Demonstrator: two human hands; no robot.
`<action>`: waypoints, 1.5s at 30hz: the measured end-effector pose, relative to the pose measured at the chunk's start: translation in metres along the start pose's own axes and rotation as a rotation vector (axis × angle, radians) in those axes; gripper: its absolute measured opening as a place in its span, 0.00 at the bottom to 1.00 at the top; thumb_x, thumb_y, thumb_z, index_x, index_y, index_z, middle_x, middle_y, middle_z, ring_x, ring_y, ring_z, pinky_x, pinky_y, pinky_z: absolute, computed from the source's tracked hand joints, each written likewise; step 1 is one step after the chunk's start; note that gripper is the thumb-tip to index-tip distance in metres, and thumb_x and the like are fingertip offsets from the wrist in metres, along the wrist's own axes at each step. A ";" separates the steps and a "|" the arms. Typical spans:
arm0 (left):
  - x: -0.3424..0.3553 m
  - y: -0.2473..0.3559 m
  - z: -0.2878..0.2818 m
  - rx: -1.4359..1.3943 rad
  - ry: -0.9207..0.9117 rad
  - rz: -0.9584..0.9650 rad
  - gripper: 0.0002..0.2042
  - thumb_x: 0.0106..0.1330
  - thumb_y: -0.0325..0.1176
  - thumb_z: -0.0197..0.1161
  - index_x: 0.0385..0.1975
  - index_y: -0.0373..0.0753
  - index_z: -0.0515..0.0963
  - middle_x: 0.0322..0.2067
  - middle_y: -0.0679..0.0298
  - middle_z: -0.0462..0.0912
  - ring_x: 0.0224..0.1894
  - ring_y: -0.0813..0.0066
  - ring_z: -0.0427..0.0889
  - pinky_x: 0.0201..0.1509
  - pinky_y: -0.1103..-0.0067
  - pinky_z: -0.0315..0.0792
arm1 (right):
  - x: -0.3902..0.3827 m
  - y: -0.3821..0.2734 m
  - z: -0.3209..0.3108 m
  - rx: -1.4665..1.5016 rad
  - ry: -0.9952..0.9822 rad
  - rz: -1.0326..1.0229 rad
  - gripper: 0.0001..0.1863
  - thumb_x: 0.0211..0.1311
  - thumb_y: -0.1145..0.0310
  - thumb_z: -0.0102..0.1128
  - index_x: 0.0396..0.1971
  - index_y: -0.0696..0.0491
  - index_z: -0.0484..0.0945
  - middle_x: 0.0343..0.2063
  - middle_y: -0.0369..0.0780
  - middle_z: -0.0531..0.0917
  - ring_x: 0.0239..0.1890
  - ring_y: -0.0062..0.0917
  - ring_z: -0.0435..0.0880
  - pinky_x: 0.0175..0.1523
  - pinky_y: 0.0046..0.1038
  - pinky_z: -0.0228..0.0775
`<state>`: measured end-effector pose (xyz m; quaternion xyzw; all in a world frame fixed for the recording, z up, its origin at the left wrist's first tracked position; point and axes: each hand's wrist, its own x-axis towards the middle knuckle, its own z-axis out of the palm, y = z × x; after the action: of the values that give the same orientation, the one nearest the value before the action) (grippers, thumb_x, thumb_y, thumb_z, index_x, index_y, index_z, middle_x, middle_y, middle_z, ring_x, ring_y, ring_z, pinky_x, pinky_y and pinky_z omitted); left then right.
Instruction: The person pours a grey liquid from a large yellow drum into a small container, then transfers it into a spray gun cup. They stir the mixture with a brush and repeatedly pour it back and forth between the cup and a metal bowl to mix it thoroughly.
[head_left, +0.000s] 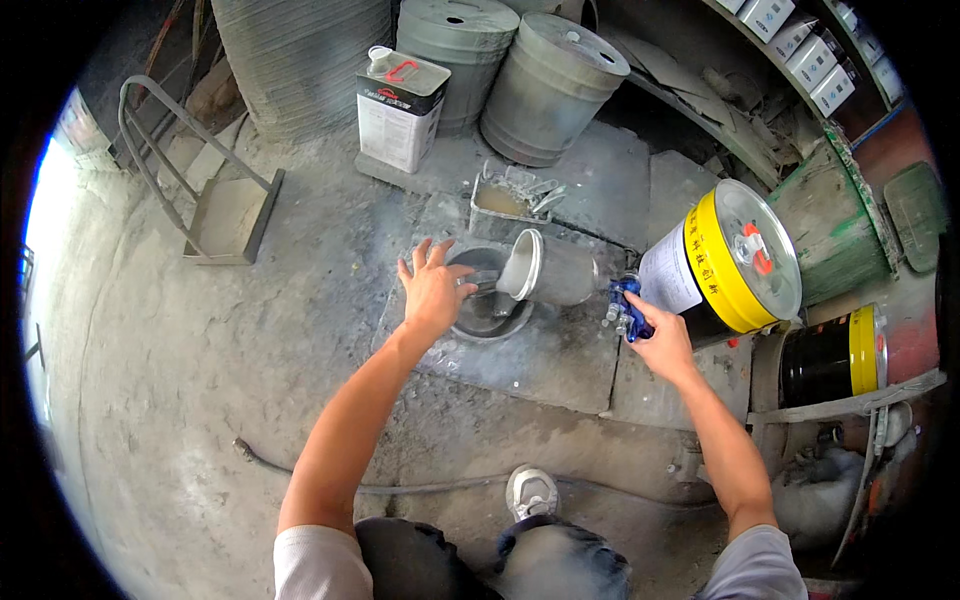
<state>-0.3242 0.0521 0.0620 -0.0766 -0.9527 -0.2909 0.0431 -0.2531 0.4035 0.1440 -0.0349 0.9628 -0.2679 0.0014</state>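
My right hand is closed around a blue spray gun with metal fittings. A large grey cup, apparently joined to the gun, lies tipped sideways with its pale-rimmed mouth facing left. Grey liquid shows at that mouth, above a round dark basin on the floor. Over the basin's left rim, my left hand pinches a small grey flat piece between thumb and forefinger; its kind is unclear. The other left fingers are spread. Grey liquid and a dark shape show inside the basin.
Behind the basin stands a square grey-caked container with tools in it. A rectangular can and grey drums stand farther back. A yellow-banded drum is close on the right. A hand cart sits left; a hose crosses the floor.
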 end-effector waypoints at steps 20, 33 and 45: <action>-0.008 0.023 -0.030 0.254 0.197 0.327 0.12 0.53 0.35 0.71 0.38 0.47 0.86 0.62 0.66 0.68 0.69 0.56 0.56 0.71 0.48 0.45 | 0.027 -0.023 -0.027 -0.578 0.464 -0.384 0.43 0.43 0.84 0.59 0.66 0.44 0.67 0.25 0.42 0.80 0.26 0.36 0.81 0.34 0.38 0.74; -0.074 -0.163 -0.002 -0.634 0.242 -0.909 0.16 0.62 0.42 0.69 0.37 0.33 0.85 0.22 0.68 0.80 0.26 0.80 0.75 0.32 0.80 0.69 | 0.000 0.000 0.041 -0.030 0.257 0.014 0.22 0.55 0.61 0.68 0.47 0.58 0.80 0.27 0.50 0.85 0.29 0.43 0.85 0.37 0.39 0.76; -0.099 -0.142 0.020 -0.094 0.388 -0.568 0.18 0.60 0.43 0.70 0.40 0.34 0.79 0.29 0.64 0.80 0.29 0.72 0.76 0.38 0.74 0.73 | 0.015 -0.093 0.070 1.034 -0.244 0.458 0.11 0.66 0.61 0.61 0.36 0.54 0.78 0.29 0.34 0.80 0.29 0.15 0.78 0.22 0.21 0.71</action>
<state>-0.2520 -0.0653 -0.0446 0.2464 -0.8956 -0.3440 0.1373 -0.2607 0.2872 0.1325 0.1491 0.6828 -0.6903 0.1872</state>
